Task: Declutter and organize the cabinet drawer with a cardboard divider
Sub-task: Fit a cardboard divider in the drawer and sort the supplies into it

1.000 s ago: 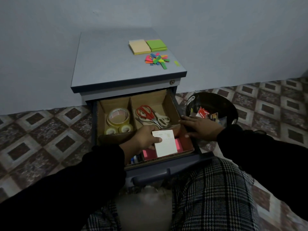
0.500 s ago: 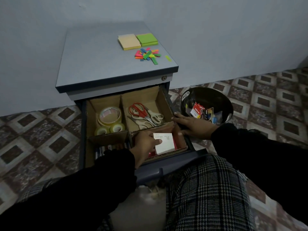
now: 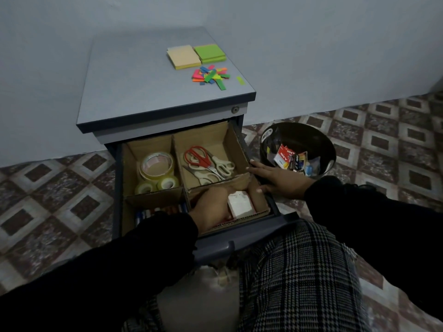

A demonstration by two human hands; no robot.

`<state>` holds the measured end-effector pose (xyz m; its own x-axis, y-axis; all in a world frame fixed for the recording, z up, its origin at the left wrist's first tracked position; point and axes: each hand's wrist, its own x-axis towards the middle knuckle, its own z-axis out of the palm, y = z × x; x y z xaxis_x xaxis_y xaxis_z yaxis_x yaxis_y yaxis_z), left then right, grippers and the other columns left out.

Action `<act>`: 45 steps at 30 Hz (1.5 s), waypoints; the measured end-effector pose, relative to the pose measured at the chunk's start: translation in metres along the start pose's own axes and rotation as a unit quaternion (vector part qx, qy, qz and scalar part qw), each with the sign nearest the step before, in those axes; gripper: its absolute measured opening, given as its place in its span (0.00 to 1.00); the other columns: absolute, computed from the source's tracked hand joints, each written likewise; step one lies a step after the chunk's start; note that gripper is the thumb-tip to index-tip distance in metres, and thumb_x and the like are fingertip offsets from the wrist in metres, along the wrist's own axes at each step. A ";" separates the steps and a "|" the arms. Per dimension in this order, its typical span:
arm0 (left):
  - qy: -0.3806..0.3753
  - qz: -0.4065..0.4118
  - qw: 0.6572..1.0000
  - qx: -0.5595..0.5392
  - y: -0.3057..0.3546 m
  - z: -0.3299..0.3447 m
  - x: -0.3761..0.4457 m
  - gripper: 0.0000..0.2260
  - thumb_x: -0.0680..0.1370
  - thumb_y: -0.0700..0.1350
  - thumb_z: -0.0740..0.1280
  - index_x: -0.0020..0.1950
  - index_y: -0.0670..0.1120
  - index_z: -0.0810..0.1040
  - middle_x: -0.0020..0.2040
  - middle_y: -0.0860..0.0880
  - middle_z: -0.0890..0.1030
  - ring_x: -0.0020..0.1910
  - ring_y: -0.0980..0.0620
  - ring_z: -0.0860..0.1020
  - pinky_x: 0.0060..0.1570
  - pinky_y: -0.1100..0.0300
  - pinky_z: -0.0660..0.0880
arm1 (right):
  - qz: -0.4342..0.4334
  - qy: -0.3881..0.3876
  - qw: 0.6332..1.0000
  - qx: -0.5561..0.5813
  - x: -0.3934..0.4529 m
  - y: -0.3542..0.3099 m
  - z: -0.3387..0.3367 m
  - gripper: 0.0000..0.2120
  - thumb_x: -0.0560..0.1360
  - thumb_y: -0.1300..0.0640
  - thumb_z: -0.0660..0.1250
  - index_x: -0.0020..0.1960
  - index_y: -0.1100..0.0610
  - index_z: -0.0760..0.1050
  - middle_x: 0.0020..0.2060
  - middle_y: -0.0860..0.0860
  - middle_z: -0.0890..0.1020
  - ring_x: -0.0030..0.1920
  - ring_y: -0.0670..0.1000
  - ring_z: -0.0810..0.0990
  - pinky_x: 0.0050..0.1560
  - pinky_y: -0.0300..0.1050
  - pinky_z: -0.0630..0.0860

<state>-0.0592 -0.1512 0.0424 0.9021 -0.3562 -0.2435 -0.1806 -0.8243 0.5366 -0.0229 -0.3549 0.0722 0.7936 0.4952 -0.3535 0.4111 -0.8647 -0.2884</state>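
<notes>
Left hand (image 3: pixel 213 209): I hold a white notepad (image 3: pixel 240 204) down in the front right compartment of the cardboard divider (image 3: pixel 178 161).
Right hand (image 3: pixel 275 179): fingers spread flat on the drawer's (image 3: pixel 254 232) right edge, gripping nothing.
Back compartments: tape rolls (image 3: pixel 157 172) left, scissors (image 3: pixel 208 164) right.

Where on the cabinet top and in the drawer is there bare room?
Free: the cabinet top left of the note pads; the back of the scissors compartment. Crowded: the tape rolls section and the front right one, where the left hand sets a white pad.
</notes>
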 end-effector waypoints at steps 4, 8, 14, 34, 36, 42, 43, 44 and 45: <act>-0.025 0.066 0.980 0.187 -0.006 -0.002 0.003 0.24 0.75 0.46 0.69 0.70 0.50 0.70 0.64 0.48 0.76 0.63 0.47 0.74 0.56 0.57 0.71 | -0.002 0.001 1.000 0.000 0.000 0.000 0.000 0.30 0.80 0.52 0.59 0.77 0.49 0.48 0.77 0.47 0.44 0.74 0.51 0.57 0.70 0.43 0.57; -0.059 0.087 0.952 0.288 -0.009 -0.002 0.004 0.23 0.77 0.43 0.66 0.71 0.50 0.68 0.66 0.46 0.74 0.64 0.44 0.72 0.58 0.55 0.71 | -0.002 0.000 1.000 0.010 -0.001 0.000 0.000 0.30 0.79 0.51 0.59 0.77 0.49 0.48 0.77 0.46 0.44 0.75 0.50 0.55 0.70 0.42 0.57; -0.029 0.065 0.968 0.239 -0.009 -0.001 0.010 0.17 0.72 0.42 0.72 0.59 0.44 0.75 0.55 0.44 0.80 0.54 0.44 0.78 0.49 0.53 0.75 | -0.001 -0.001 1.000 0.024 0.000 0.001 0.001 0.31 0.79 0.51 0.60 0.77 0.49 0.48 0.76 0.45 0.44 0.74 0.50 0.58 0.69 0.43 0.59; -0.034 0.098 0.935 0.338 -0.003 -0.003 0.011 0.16 0.73 0.49 0.70 0.55 0.43 0.72 0.54 0.44 0.79 0.52 0.43 0.78 0.42 0.54 0.71 | 0.002 -0.007 0.999 0.038 -0.001 0.002 0.000 0.31 0.79 0.50 0.60 0.76 0.48 0.48 0.76 0.44 0.43 0.73 0.51 0.61 0.68 0.43 0.61; -0.035 0.090 0.933 0.347 -0.002 -0.002 0.012 0.17 0.73 0.49 0.71 0.55 0.42 0.72 0.53 0.44 0.79 0.51 0.43 0.78 0.41 0.54 0.71 | 0.005 -0.006 0.999 0.038 0.000 0.002 0.001 0.31 0.79 0.50 0.60 0.76 0.48 0.48 0.76 0.43 0.43 0.72 0.51 0.63 0.67 0.43 0.62; -0.041 0.069 0.951 0.299 -0.008 0.000 0.007 0.18 0.74 0.47 0.70 0.59 0.42 0.71 0.56 0.43 0.78 0.55 0.42 0.77 0.46 0.52 0.73 | 0.012 -0.006 0.999 0.039 -0.001 -0.001 0.001 0.31 0.79 0.50 0.60 0.76 0.47 0.48 0.76 0.43 0.44 0.73 0.51 0.62 0.68 0.43 0.61; -0.038 0.072 0.953 0.292 -0.009 -0.002 0.006 0.18 0.73 0.47 0.70 0.60 0.42 0.72 0.57 0.43 0.78 0.56 0.43 0.77 0.47 0.52 0.73 | 0.011 -0.006 0.999 0.040 -0.001 -0.001 0.001 0.31 0.79 0.50 0.60 0.76 0.47 0.48 0.76 0.43 0.44 0.73 0.51 0.61 0.68 0.44 0.61; -0.035 0.075 0.955 0.284 -0.010 -0.004 0.005 0.18 0.73 0.48 0.70 0.60 0.43 0.73 0.58 0.43 0.78 0.57 0.43 0.76 0.50 0.53 0.73 | 0.012 -0.006 0.999 0.040 -0.001 -0.001 0.000 0.31 0.79 0.50 0.60 0.76 0.47 0.48 0.76 0.43 0.44 0.74 0.50 0.60 0.69 0.44 0.61; -0.032 0.078 0.957 0.276 -0.010 -0.006 0.004 0.19 0.73 0.48 0.71 0.61 0.43 0.74 0.58 0.44 0.78 0.58 0.44 0.76 0.52 0.53 0.74 | 0.013 -0.005 0.999 0.039 -0.001 -0.001 0.000 0.31 0.79 0.51 0.60 0.76 0.47 0.48 0.76 0.43 0.44 0.74 0.50 0.59 0.69 0.44 0.60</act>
<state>-0.0513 -0.1419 0.0412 0.8245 -0.5057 -0.2540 -0.5070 -0.8595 0.0652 -0.0240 -0.3545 0.0725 0.7986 0.4742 -0.3706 0.3547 -0.8683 -0.3467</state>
